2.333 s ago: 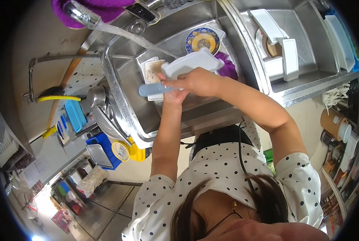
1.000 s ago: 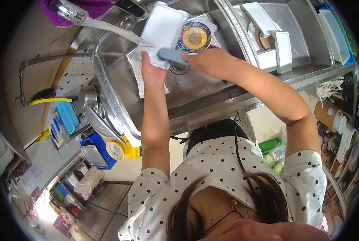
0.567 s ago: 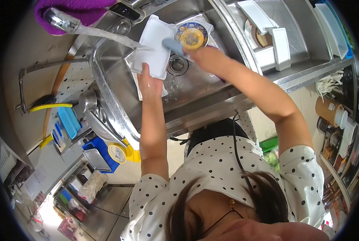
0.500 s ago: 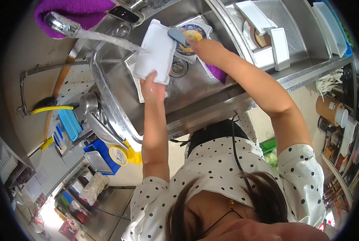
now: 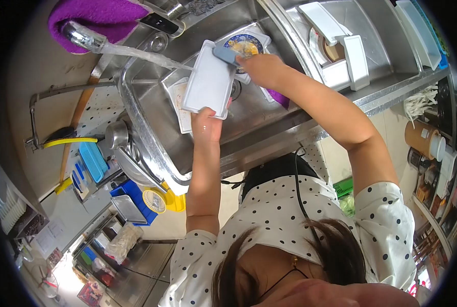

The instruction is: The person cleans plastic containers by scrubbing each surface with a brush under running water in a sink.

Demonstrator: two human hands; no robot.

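My left hand (image 5: pixel 206 126) grips the lower end of a white rectangular tray (image 5: pixel 208 84), tilted over the left sink basin. In my right hand (image 5: pixel 259 69) is a blue-grey brush (image 5: pixel 225 54), its head at the tray's upper right edge. Water (image 5: pixel 151 55) runs from the faucet (image 5: pixel 83 37) toward the tray's left edge. Beyond the brush lies a blue-rimmed plate (image 5: pixel 251 42) with a yellow centre. A stained white tray (image 5: pixel 181 105) lies beneath the held one, partly hidden. Part of a purple cloth (image 5: pixel 278 98) shows below my right hand.
The right basin (image 5: pixel 387 77) holds white trays or lids (image 5: pixel 358 61) and a round brown-and-white item. A metal divider (image 5: pixel 295 41) separates the basins. A purple towel (image 5: pixel 111 20) hangs by the faucet. Pots (image 5: pixel 117 134) and a yellow basket (image 5: pixel 154 201) stand left of the sink.
The held tray has come down and right, away from the faucet, after being raised and turned flat. The brush, earlier low at the left, is now at the tray's upper right edge.
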